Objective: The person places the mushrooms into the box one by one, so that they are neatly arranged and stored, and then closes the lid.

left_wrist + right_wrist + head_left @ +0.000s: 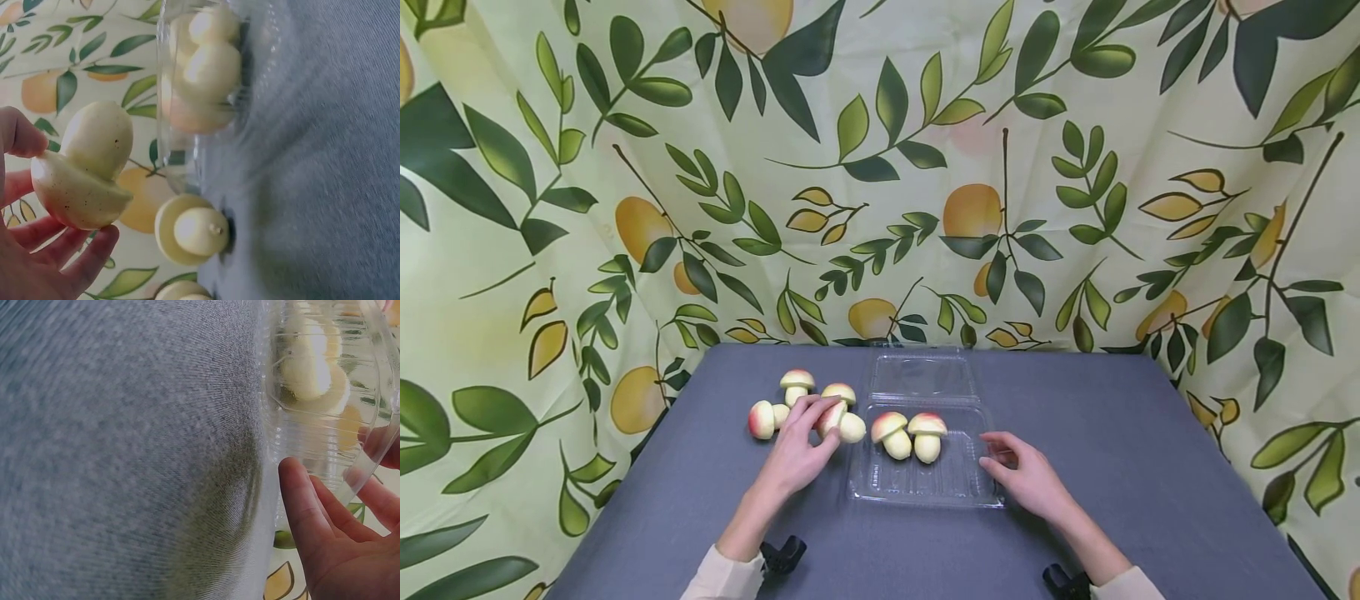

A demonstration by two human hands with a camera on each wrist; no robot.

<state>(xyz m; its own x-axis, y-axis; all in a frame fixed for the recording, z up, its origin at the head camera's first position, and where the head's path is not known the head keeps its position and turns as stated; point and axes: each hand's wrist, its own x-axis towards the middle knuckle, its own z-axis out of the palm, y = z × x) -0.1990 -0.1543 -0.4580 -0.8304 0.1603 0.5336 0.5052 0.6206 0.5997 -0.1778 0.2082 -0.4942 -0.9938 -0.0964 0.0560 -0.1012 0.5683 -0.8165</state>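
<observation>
Head view: I count six mushrooms. A person's left hand [801, 450] pinches one mushroom [848, 426] between thumb and fingers, above the grey table [1075, 400], near a clear box [917, 482]. Three mushrooms [762, 419] stay on the table around that hand; two sit side by side in the open box. The right hand [1028, 477] spreads its thumb and fingers at the box's right edge.

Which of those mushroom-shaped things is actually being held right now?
The mushroom-shaped piece in the left hand; two others sit in the clear container and three more are on the table, none of them gripped.
</observation>
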